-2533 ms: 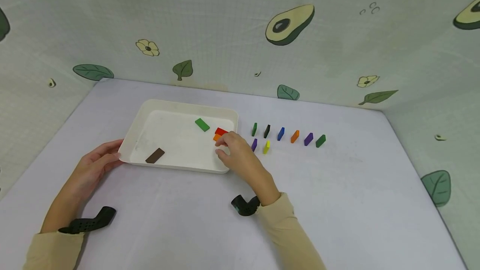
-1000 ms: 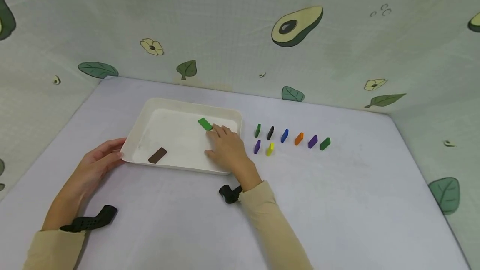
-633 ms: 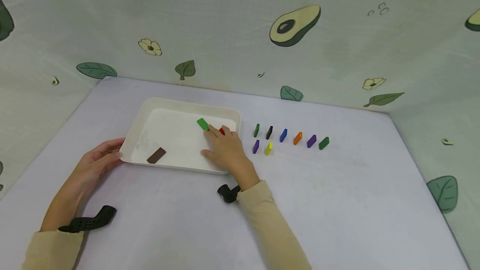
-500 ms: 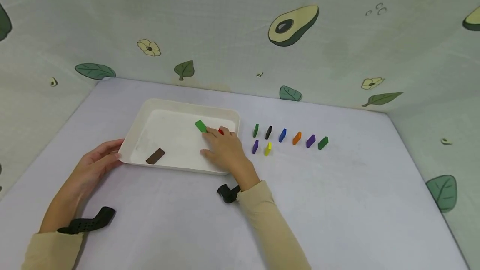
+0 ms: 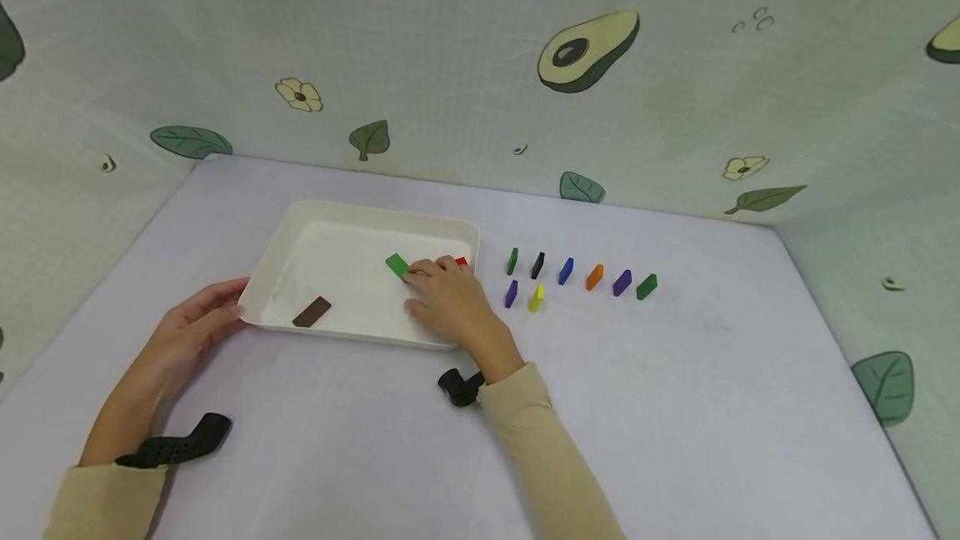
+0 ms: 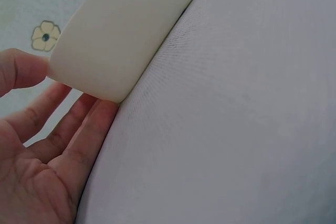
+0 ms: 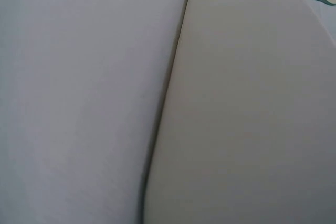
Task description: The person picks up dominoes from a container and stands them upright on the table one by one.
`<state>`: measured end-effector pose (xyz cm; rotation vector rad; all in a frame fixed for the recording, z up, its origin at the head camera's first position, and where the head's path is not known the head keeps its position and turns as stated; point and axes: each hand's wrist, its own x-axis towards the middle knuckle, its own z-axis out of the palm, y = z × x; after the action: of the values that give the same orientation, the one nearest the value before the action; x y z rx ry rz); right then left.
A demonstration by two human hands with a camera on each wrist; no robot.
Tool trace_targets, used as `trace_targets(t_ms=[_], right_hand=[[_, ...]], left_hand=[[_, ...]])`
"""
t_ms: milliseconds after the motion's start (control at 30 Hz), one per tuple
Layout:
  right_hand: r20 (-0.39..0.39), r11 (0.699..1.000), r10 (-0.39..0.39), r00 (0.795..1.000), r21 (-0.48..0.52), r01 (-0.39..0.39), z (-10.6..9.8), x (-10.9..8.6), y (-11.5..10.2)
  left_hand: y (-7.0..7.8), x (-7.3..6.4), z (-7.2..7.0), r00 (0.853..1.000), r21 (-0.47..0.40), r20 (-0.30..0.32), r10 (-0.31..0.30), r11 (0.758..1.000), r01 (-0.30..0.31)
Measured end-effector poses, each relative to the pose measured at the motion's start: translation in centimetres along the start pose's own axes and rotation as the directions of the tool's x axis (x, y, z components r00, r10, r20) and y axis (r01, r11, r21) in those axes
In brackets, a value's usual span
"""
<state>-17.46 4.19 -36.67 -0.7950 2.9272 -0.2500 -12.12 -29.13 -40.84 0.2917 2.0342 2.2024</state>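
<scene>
Toward the right end of the white tray (image 5: 337,265), the right hand (image 5: 450,300) reached in over the near corner, its fingertips at the near end of the green block (image 5: 396,264), which lay flat inside. Whether this grip had the block or merely touched it I could not tell from where I stood: the knuckles hid the contact, and the right wrist view showed no fingers. At the opposite end, the left hand (image 5: 197,319) pinched the near corner, thumb at the rim and fingertips low on the outer wall, a sound hold, I judged, for stopping the tray from sliding on the surface (image 5: 675,407). The red block (image 5: 462,261), partly covered by the right fingers, lay so near that the green one seemed to call for a light hold on its long edges, clear of its neighbour. The brown block (image 5: 312,312) lay well apart, by the tray's front wall. Beyond the right wall the upright blocks (image 5: 566,271) stood on edge, likely to topple if brushed; movement on that side called for generous clearance.
</scene>
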Motion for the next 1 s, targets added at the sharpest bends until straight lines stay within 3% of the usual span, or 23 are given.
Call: trace_targets(t_ms=[333, 567, 1000], right_hand=[[-0.016, 0.99, -0.067, 0.998, 0.12, 0.069, -0.4, -0.2, -0.1], [-0.022, 0.976, -0.054, 0.998, 0.209, 0.057, 0.0, 0.0, -0.8], [-0.001, 0.983, -0.088, 0.996, 0.159, 0.087, 0.1, -0.2, -1.4]], left_hand=[[0.0, -0.1, -0.1, 1.0, -0.007, 0.004, 0.014, 1.0, -0.014], [0.0, -0.1, -0.1, 1.0, -0.011, 0.002, 0.009, 1.0, -0.009], [0.1, 0.0, -0.1, 1.0, -0.009, 0.001, 0.018, 1.0, -0.018]])
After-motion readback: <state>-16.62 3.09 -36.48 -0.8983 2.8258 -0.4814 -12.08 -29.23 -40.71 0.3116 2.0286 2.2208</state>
